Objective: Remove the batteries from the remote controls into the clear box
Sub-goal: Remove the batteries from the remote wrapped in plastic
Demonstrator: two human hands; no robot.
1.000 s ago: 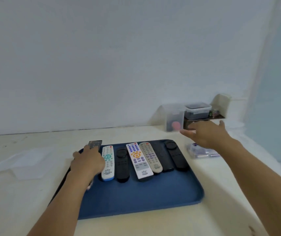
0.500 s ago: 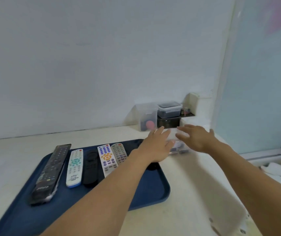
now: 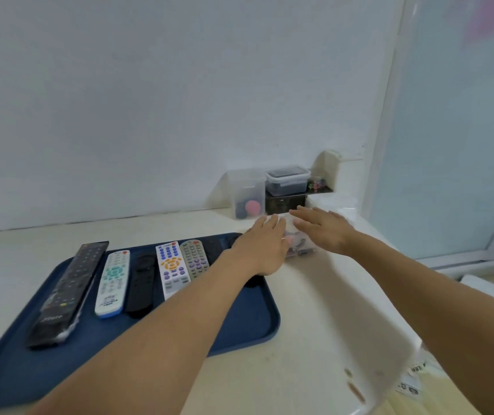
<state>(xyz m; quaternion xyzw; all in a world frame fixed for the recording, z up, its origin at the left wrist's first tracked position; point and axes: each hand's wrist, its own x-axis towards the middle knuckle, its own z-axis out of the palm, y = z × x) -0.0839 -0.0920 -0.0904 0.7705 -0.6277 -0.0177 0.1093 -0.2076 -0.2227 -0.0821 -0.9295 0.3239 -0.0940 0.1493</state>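
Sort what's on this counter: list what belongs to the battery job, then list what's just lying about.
Part of the job:
- remotes lined up on the blue tray
- clear box beside the tray, some batteries visible inside
- left hand and right hand, both reaching to the box

Lying about:
- tall clear tub by the wall
- lidded container on a dark box

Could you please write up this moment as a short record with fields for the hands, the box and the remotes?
Left hand: open, fingers straight, reaching to the clear box
Right hand: open, over the clear box
Clear box: on the table, right of the tray, mostly hidden by the hands
Tray: blue, on the table
Remotes: face up, side by side on the tray
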